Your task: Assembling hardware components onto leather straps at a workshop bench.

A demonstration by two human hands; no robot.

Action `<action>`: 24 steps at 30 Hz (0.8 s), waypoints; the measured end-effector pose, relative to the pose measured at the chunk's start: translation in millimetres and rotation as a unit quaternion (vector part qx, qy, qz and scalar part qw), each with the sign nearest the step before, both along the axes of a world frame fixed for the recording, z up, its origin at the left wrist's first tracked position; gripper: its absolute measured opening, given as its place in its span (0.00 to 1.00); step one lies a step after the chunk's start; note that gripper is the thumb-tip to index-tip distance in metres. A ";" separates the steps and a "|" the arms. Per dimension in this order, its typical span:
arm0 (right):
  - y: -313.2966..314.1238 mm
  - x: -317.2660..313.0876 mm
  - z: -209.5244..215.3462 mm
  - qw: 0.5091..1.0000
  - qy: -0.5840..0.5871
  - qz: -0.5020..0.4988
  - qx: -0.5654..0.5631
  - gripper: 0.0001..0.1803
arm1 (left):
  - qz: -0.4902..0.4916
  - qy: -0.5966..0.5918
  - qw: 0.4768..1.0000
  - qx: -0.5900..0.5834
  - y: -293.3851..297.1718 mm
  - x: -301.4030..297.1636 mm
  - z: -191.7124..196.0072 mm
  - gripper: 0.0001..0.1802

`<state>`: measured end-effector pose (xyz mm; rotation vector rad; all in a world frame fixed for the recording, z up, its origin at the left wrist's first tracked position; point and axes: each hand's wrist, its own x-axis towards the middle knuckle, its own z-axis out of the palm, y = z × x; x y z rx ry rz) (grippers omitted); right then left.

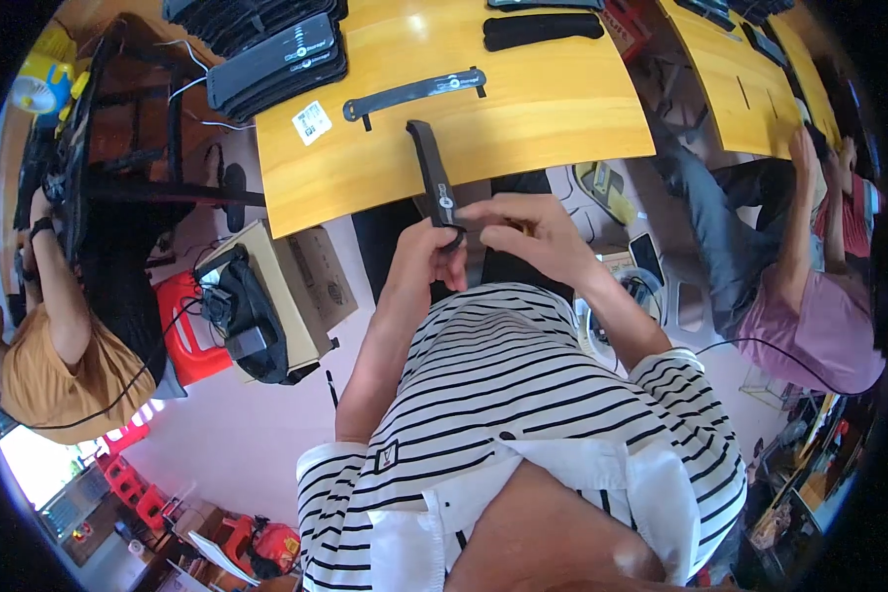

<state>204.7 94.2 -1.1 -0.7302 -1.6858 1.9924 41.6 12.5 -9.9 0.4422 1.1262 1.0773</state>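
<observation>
A long black strap (426, 163) with a small printed mark runs from the table's near edge down toward my lap. My left hand (426, 257) is closed around its lower end, where a black loop shows by the fingers. My right hand (538, 235) is just to the right of the strap. Its index finger reaches the strap's edge, while the thumb is apart and bent below; nothing can be seen between them. On the table ahead lies a similar flat black strap (414, 96) with two short tabs. Left of that strap is a white label card (312, 123).
The yellow table (562, 128) carries piles of black straps (276, 64) at the far left and more black pieces (543, 32) at the far right. A cardboard box (311, 316) stands left of my legs, beside a red stool (178, 331). Other people sit on both sides.
</observation>
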 end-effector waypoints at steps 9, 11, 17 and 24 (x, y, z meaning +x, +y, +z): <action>-1.5 6.5 -11.5 0.982 0.012 -0.059 0.180 0.08 | -0.099 0.006 0.995 -0.012 3.5 10.8 4.9 0.14; -4.2 6.4 -11.7 0.982 0.018 -0.070 0.176 0.07 | -0.121 0.015 0.993 -0.007 5.9 13.4 3.5 0.12; 21.4 7.1 -9.2 0.931 -0.066 -0.353 0.073 0.05 | -0.204 -0.019 0.979 -0.001 -4.3 28.2 7.6 0.10; 30.4 10.3 1.3 0.976 0.035 -0.209 -0.057 0.06 | -0.204 -0.099 0.974 -0.009 3.0 21.1 -12.2 0.13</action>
